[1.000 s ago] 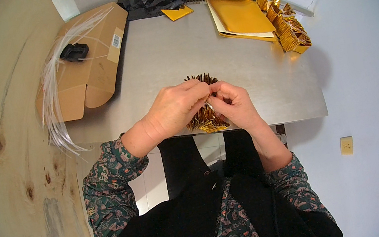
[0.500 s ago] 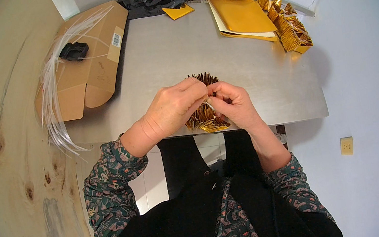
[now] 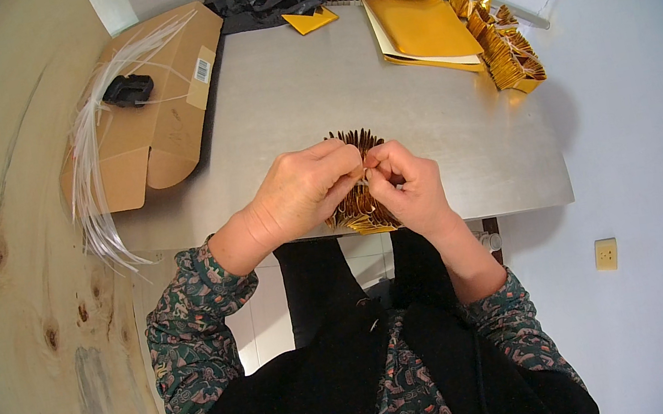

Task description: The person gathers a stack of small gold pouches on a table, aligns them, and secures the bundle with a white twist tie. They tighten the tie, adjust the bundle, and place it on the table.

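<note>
On the grey metal bench [image 3: 443, 146], a fanned stack of gold foil pieces [image 3: 361, 202] lies at the near edge. A flattened brown cardboard box [image 3: 151, 105] lies far left, flat gold envelopes [image 3: 420, 24] far right, a crumpled black plastic bag [image 3: 268, 0] behind.

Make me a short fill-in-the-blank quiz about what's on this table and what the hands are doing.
1. Both hands, left hand and right hand, hold a folded fan of ____ colour.
2. The black clip rests on a flattened ____ box.
3. The bundle of clear strands lies on the person's ____ side.

Missing: gold; cardboard; left
</note>
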Action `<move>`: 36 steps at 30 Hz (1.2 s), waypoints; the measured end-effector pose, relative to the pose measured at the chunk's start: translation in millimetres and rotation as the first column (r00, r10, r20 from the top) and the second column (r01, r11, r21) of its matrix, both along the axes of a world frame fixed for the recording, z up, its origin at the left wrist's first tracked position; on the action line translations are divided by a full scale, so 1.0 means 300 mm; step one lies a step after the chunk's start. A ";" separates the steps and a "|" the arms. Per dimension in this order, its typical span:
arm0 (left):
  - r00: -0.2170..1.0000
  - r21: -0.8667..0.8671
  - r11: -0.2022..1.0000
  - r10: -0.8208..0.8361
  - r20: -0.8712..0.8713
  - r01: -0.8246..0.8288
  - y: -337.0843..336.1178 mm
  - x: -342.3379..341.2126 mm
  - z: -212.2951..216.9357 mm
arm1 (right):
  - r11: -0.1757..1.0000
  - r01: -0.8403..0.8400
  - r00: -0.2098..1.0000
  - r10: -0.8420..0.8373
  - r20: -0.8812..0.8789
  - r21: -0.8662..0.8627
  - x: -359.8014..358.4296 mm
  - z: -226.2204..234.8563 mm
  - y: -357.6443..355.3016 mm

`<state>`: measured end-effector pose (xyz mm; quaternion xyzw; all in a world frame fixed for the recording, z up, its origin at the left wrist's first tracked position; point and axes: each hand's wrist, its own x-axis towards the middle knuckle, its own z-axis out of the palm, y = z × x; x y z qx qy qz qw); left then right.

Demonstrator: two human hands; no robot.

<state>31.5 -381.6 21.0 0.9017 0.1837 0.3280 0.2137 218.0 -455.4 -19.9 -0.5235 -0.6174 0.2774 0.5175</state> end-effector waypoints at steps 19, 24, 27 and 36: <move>0.993 -0.715 0.699 0.099 0.057 -0.029 -0.002 0.020 -0.090 | 0.989 0.041 0.974 -0.071 0.215 0.144 0.115 0.024 -0.043; 0.978 -0.797 0.604 0.144 0.149 0.033 -0.019 0.011 -0.113 | 0.987 0.078 0.991 -0.093 0.101 0.137 0.123 -0.001 -0.054; 0.969 -0.867 0.498 0.212 0.129 0.006 -0.064 0.020 -0.094 | 0.980 0.104 0.994 -0.100 -0.034 0.168 0.128 -0.008 -0.067; 0.906 -0.914 0.056 0.126 0.405 0.401 -0.133 0.120 0.061 | 0.947 0.063 0.997 -0.044 -0.068 0.315 0.185 0.086 -0.113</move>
